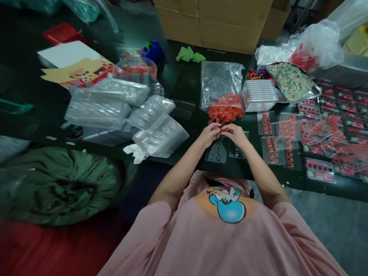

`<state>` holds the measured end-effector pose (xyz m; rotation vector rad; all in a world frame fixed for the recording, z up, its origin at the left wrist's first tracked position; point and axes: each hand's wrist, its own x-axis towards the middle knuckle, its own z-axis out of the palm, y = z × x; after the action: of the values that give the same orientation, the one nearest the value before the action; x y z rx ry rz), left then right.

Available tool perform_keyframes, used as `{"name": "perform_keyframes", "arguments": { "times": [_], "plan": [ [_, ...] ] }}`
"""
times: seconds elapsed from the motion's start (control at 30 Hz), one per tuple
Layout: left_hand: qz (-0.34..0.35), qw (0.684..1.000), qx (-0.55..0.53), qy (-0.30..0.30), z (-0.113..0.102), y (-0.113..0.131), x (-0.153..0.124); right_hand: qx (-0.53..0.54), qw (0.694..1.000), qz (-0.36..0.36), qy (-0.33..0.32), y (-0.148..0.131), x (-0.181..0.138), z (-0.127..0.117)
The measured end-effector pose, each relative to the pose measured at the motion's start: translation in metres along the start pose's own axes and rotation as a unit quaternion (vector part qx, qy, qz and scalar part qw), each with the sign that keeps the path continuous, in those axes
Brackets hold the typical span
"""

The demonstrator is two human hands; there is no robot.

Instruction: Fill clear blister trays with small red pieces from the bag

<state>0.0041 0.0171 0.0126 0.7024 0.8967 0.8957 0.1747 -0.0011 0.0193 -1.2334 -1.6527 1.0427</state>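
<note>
My left hand (211, 134) and my right hand (234, 134) meet over the table, fingertips pinched together on a small red piece (223, 130). What kind of piece it is cannot be made out. Just beyond the fingers, a heap of small orange-red pieces (225, 109) spills from the mouth of a clear plastic bag (221, 78). Below my hands lies a clear blister tray (217, 152) with small moulded pockets. Another clear tray (237, 150) is beside it, partly under my right hand.
Stacks of clear blister trays (161, 134) stand at left. Filled trays (270, 149) and red packs (319, 170) cover the right side. A metal tray of small pale pieces (293, 81) sits behind them. Cardboard boxes (212, 23) stand at the back; a green sack (60, 184) is lower left.
</note>
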Motion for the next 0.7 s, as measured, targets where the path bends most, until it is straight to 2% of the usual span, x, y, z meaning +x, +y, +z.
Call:
{"name": "perform_keyframes", "arguments": {
  "times": [0.37,0.7],
  "plan": [
    [0.006,0.995,0.082,0.061,-0.021,-0.021,-0.01,-0.178,0.983,-0.01,-0.042,0.019,-0.011,0.02],
    [-0.001,0.995,0.08,0.067,-0.028,-0.03,-0.007,-0.272,0.961,0.0,-0.047,0.021,-0.01,0.028]
  ]
}}
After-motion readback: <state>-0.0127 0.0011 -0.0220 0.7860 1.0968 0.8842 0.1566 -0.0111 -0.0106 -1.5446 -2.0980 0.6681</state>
